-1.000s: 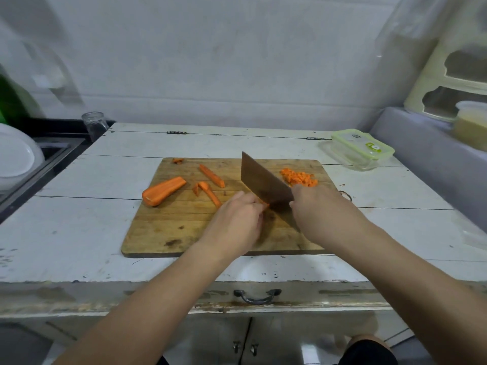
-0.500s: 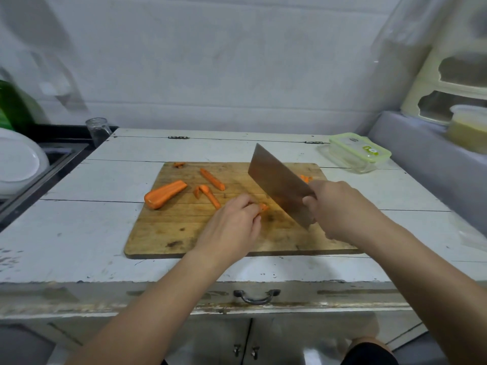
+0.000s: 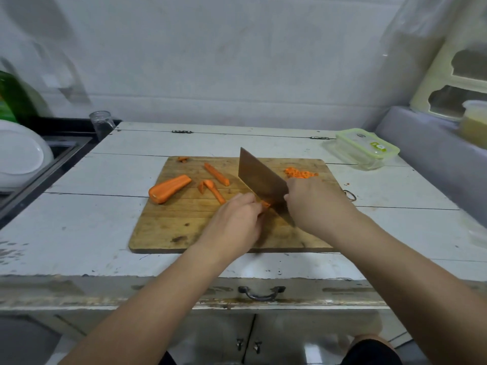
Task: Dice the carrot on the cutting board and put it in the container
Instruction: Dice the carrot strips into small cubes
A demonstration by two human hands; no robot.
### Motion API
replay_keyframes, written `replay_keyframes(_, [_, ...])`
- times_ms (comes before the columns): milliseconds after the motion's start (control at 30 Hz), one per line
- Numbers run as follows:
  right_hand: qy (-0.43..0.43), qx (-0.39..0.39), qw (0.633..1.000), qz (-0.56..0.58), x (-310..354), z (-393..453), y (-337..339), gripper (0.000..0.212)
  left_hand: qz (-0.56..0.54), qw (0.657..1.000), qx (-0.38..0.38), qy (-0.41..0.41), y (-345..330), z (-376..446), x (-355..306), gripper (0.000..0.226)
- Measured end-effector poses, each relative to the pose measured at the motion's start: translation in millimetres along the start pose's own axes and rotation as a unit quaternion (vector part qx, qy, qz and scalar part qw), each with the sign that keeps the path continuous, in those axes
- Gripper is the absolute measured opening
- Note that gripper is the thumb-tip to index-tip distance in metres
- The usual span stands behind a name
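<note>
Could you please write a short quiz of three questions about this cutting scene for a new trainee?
1. True or false: the container has its lid on.
2. Which hand grips the knife? A) left hand B) right hand C) both
3. Fill in: the pile of dice lies at the board's far ____ corner.

Key: 1 true; 2 B; 3 right. The left hand pinches a carrot strip at the blade. The big carrot piece lies uncut on the board's left side.
</note>
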State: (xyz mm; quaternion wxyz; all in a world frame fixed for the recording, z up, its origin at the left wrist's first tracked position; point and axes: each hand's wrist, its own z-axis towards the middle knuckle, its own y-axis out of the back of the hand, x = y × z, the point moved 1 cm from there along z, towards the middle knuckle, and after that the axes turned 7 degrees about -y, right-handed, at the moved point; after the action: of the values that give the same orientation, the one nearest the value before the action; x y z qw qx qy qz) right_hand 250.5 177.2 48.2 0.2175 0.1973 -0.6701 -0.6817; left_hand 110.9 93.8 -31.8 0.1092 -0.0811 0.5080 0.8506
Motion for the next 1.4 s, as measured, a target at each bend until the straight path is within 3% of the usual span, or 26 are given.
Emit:
replay_keyframes(267, [-0.051,0.037,0.994,0.087,-32,-3,13,0.015,-0.023,0.997,0.065,-0.024,14,-8,9,0.034])
replay_keyframes(467, [-0.012,0.038,0.998,0.043,-22,-22,17,0.017,-0.017,0.999,0.037,-0.03,13,-10,7,0.028])
replay_keyframes(867, [0.009,0.03,1.0,0.005,-5,-9,6,0.012,-0.013,0.998,0.052,-0.032,9,-8,14,0.027])
replay_keyframes(1133, [-0.069,0.023,0.996,0.05,-44,-5,18,0.014,-0.013,0.997,0.071,-0.025,1,2,12,0.032])
replay_keyframes(1300, [-0.025,0.038,0.997,0.065,-38,-19,19,0.032,-0.022,0.999,0.043,-0.025,3,-3,9,0.033])
replay_keyframes(1400, [0.002,0.047,0.997,0.053,-30,-24,20,0.026,-0.021,0.999,0.036,-0.025,4,-3,7,0.031])
